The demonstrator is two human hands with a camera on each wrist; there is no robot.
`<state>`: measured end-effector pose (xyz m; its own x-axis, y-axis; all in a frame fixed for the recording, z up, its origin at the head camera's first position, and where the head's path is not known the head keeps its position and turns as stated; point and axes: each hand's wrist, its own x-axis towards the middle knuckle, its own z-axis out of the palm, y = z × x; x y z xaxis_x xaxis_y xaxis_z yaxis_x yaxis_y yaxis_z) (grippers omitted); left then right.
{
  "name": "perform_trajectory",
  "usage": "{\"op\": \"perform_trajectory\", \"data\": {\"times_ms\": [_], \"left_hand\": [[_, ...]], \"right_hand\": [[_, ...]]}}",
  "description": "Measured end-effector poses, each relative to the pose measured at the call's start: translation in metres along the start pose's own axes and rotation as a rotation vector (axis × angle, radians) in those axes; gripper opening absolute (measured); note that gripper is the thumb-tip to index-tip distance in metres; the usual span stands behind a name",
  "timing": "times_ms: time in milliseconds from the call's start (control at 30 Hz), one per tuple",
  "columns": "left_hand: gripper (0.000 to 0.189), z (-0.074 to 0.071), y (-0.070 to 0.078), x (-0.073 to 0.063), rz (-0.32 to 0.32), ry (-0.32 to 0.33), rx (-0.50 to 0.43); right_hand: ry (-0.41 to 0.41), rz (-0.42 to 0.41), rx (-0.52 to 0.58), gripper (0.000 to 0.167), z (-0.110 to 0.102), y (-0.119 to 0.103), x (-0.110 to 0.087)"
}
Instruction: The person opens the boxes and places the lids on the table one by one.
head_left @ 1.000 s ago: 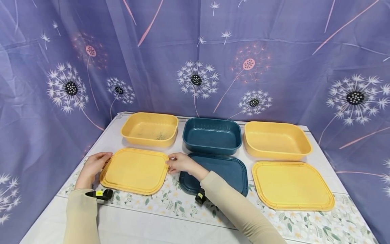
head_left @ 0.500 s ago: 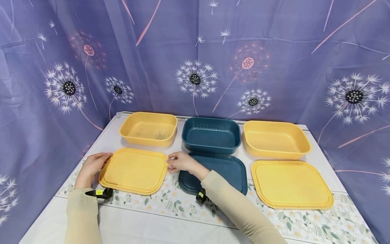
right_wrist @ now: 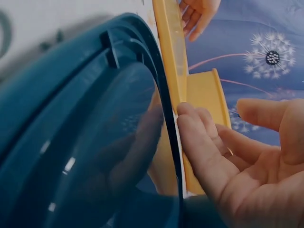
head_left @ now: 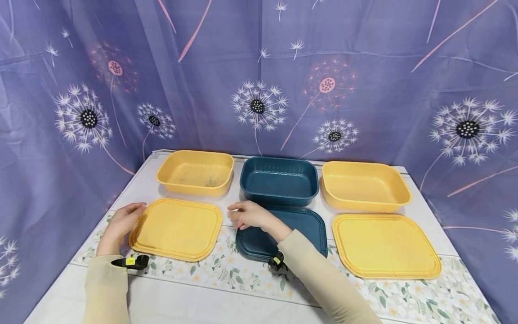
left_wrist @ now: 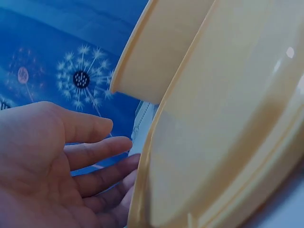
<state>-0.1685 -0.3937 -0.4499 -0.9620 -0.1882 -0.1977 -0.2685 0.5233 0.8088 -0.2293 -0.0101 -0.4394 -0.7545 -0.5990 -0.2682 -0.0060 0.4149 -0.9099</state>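
Observation:
A yellow rectangular lid [head_left: 176, 229] lies flat at the left of the front row. My left hand [head_left: 120, 227] is at its left edge, and in the left wrist view its loosely bent fingers [left_wrist: 102, 154] reach the rim of the lid [left_wrist: 213, 118]. My right hand [head_left: 252, 215] hovers over the left part of a dark blue lid [head_left: 295, 231], fingers relaxed and holding nothing. Space shows between these fingers and the yellow lid's right edge. In the right wrist view the blue lid [right_wrist: 95, 128] fills the left side, beside the right hand [right_wrist: 247, 166].
Along the back stand a yellow container [head_left: 194, 173] with dark marks inside, a dark blue container [head_left: 279, 180] and another yellow container [head_left: 366, 186]. A second yellow lid [head_left: 386, 245] lies at the right. A purple dandelion curtain [head_left: 202, 90] hangs behind the table.
My right hand has let go of the left yellow lid's right edge and moved off to the right, over the blue lid. My left hand stays at the left edge.

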Motion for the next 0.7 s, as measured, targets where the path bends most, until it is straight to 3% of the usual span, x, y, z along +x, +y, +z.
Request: {"op": "perform_trajectory", "data": {"times_ms": [333, 533, 700], "left_hand": [[0.055, 0.01, 0.024, -0.001, 0.176, 0.062, 0.208], [0.044, 0.021, 0.051, -0.007, 0.349, 0.096, 0.263], [0.039, 0.033, 0.074, -0.013, 0.454, 0.052, 0.235]], "right_hand": [[-0.055, -0.091, -0.091, 0.044, -0.017, 0.011, -0.032], [-0.102, -0.131, -0.101, 0.044, -0.026, 0.019, -0.05], [-0.081, -0.164, -0.125, 0.043, -0.036, 0.025, -0.06]]}}
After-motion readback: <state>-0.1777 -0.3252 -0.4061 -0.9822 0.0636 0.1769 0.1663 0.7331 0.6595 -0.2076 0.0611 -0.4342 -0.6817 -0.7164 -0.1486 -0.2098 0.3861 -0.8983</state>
